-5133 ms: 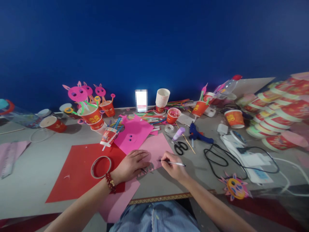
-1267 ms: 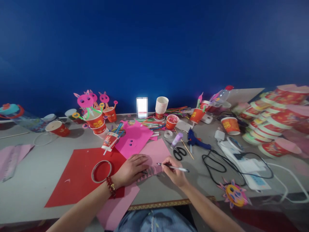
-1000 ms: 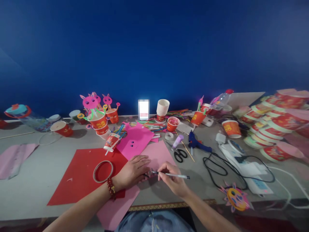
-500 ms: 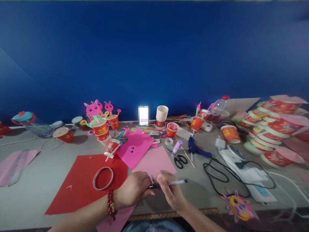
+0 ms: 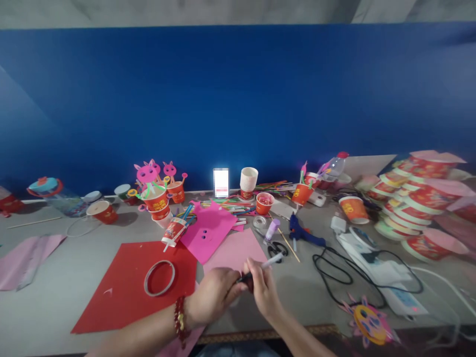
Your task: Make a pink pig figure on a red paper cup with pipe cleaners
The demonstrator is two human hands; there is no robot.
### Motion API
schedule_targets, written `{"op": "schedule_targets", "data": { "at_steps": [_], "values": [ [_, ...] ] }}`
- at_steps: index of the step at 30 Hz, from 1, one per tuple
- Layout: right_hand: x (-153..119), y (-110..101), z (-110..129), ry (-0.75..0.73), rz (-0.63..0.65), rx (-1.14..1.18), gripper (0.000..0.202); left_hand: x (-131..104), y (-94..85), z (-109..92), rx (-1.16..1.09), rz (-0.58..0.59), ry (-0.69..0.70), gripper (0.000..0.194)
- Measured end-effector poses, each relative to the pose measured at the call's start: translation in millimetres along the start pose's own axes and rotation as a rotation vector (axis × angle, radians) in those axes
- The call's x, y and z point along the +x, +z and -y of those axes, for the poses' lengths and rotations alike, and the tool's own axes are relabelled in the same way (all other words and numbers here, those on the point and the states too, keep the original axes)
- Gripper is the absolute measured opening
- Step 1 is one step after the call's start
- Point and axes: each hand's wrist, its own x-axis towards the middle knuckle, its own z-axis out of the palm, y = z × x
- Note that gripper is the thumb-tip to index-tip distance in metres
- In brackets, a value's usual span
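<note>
My right hand (image 5: pixel 263 290) is closed around a pen with a white barrel (image 5: pixel 273 260) and a dark end. The barrel slants up and to the right out of my fist. My left hand (image 5: pixel 217 293), with beaded bracelets at the wrist, pinches at the dark end of the pen (image 5: pixel 243 277). A small dark-red patch shows between my fingers; I cannot tell what it is. Just beyond my hands lies a light pink sheet (image 5: pixel 238 250). To the left, a red sheet (image 5: pixel 111 282) carries a roll of tape (image 5: pixel 159 278).
Black scissors (image 5: pixel 277 250), a purple glue stick (image 5: pixel 272 230) and a blue glue gun (image 5: pixel 305 233) lie at the right. Cables trail to a power strip (image 5: pixel 401 297). Stacked decorated paper cups (image 5: pixel 412 198) stand far right. A bright pink sheet (image 5: pixel 210 230) lies ahead.
The pen has tilted from nearly level to a steeper slant, its white end rising and moving left. My hands stay close together. The view has tipped upward slightly.
</note>
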Motion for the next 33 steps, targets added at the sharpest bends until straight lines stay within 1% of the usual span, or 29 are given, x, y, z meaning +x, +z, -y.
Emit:
{"op": "schedule_targets", "data": {
  "at_steps": [1, 3, 4, 6, 9, 11, 14, 18, 21, 24, 26, 28, 30, 32, 33],
  "values": [
    [4, -3, 2, 0.03, 0.037, 0.024, 0.054, 5, -1.5, 7, -0.038, -0.031, -0.06, 0.045],
    [8, -10, 0, 0.109, 0.117, 0.088, 0.052, 17, -6.5, 24, -0.193, -0.152, -0.263, 0.041],
    [7, -13, -2, 0.144, 0.15, 0.099, 0.051, 24, -9.5, 32, -0.223, -0.185, -0.307, 0.042],
    [2, -20, -10, 0.196, 0.182, 0.063, 0.047, 39, -14.7, 48, -0.28, -0.178, -0.342, 0.042],
    [-9, -27, -22, 0.227, 0.198, -0.004, 0.047, 64, -16.1, 64, -0.409, -0.11, -0.409, 0.051],
    [-15, -29, -26, 0.228, 0.23, -0.024, 0.047, 80, -11.6, 68, -0.486, -0.075, -0.438, 0.053],
    [-20, -31, -27, 0.216, 0.251, -0.047, 0.046, 105, -0.9, 67, -0.567, -0.049, -0.457, 0.056],
    [-20, -35, -28, 0.218, 0.242, -0.06, 0.047, 133, 13.1, 61, -0.603, -0.068, -0.458, 0.058],
    [-20, -39, -30, 0.209, 0.22, -0.087, 0.047, 145, 22.2, 60, -0.586, -0.081, -0.432, 0.064],
    [-20, -43, -33, 0.208, 0.2, -0.081, 0.046, 141, 26.7, 62, -0.508, -0.062, -0.396, 0.067],
    [-21, -46, -35, 0.216, 0.192, -0.062, 0.045, 129, 23.7, 67, -0.412, -0.087, -0.361, 0.058],
    [-22, -50, -38, 0.223, 0.191, -0.059, 0.043, 112, 14.6, 73, -0.287, -0.17, -0.319, 0.051],
    [-21, -53, -39, 0.213, 0.189, -0.086, 0.042, 92, 1.5, 81, -0.16, -0.265, -0.267, 0.051],
    [-17, -56, -36, 0.174, 0.184, -0.161, 0.042, 73, -11.3, 92, -0.028, -0.328, -0.227, 0.05],
    [-12, -56, -33, 0.143, 0.18, -0.212, 0.042, 65, -16.2, 97, 0.186, -0.376, -0.173, 0.05]
  ]
}}
